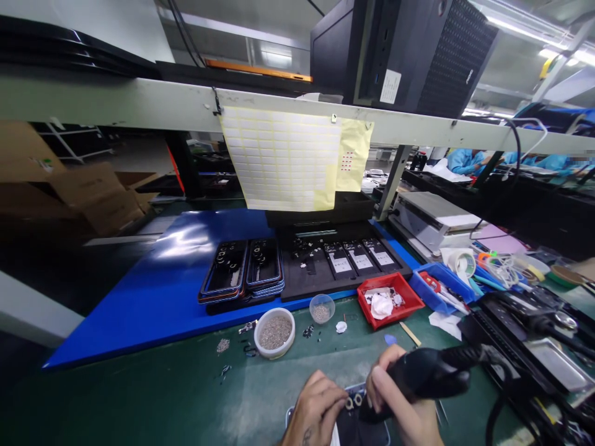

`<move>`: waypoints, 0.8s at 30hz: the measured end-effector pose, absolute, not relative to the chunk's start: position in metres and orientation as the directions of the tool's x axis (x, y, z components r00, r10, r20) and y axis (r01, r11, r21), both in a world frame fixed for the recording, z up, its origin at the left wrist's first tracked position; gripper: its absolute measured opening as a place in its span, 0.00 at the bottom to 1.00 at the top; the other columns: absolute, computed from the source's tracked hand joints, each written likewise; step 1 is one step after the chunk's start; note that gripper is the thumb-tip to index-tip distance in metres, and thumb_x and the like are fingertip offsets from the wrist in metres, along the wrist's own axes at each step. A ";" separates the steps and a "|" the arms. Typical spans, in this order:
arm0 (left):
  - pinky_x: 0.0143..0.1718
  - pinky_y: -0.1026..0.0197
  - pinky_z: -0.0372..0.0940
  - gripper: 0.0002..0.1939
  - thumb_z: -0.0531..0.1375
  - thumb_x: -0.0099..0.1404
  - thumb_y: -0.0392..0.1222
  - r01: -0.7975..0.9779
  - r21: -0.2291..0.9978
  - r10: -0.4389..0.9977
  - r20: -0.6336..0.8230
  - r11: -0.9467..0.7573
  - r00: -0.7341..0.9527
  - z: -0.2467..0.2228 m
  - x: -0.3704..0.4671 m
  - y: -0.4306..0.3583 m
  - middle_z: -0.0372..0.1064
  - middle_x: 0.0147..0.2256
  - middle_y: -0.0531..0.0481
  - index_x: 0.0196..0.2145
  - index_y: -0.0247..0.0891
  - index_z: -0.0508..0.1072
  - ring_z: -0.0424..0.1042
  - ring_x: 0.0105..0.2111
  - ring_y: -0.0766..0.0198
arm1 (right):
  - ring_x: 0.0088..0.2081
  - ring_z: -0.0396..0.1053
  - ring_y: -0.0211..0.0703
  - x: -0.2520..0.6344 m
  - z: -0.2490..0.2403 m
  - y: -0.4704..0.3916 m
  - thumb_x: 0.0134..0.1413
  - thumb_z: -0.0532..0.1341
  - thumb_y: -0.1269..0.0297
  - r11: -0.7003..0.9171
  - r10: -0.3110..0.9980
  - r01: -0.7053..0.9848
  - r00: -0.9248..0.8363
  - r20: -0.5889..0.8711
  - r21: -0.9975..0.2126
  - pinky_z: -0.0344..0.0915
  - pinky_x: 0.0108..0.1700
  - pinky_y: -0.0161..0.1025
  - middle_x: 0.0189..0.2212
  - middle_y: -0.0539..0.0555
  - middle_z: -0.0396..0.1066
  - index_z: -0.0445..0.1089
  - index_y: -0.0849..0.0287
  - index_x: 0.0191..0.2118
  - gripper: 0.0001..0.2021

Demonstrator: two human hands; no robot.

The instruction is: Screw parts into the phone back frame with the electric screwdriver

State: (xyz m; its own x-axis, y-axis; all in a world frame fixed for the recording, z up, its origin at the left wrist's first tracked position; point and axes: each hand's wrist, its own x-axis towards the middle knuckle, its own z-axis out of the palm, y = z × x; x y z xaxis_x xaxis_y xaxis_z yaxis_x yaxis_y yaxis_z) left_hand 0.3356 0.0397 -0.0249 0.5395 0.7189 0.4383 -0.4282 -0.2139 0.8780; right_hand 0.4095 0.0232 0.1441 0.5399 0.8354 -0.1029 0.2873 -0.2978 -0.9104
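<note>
Beyond the hands, a white bowl [275,332] and red tray [391,298] sit.

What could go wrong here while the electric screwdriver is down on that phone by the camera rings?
1. The right hand holds the electric screwdriver with its tip beside the phone's camera lenses; a slip might scratch them.
2. The left hand's fingers sit next to the tip and may get nicked.
3. The screwdriver's cable trails over the steel tray and could snag.
</note>
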 end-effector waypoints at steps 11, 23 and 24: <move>0.33 0.62 0.62 0.12 0.51 0.71 0.38 -0.399 0.886 0.683 0.443 -0.235 0.581 -0.027 0.336 0.039 0.71 0.30 0.46 0.39 0.38 0.75 0.67 0.32 0.60 | 0.18 0.58 0.36 0.421 0.123 0.009 0.58 0.63 0.52 -0.357 0.829 0.440 0.556 -0.062 -0.824 0.55 0.22 0.34 0.16 0.45 0.61 0.62 0.56 0.30 0.15; 0.32 0.60 0.56 0.10 0.54 0.71 0.42 -0.365 0.849 0.586 0.529 -0.383 0.614 -0.032 0.337 0.036 0.74 0.29 0.50 0.35 0.39 0.73 0.66 0.30 0.61 | 0.17 0.55 0.36 0.414 0.117 0.002 0.56 0.61 0.47 -0.433 0.820 0.592 0.571 -0.025 -0.680 0.53 0.21 0.35 0.16 0.44 0.58 0.61 0.55 0.27 0.17; 0.32 0.59 0.56 0.10 0.54 0.70 0.43 -0.349 0.850 0.572 0.524 -0.394 0.631 -0.033 0.338 0.035 0.74 0.28 0.50 0.35 0.39 0.73 0.66 0.30 0.61 | 0.17 0.54 0.36 0.413 0.117 0.002 0.56 0.61 0.47 -0.438 0.819 0.588 0.572 -0.032 -0.680 0.51 0.21 0.35 0.16 0.44 0.57 0.61 0.55 0.27 0.18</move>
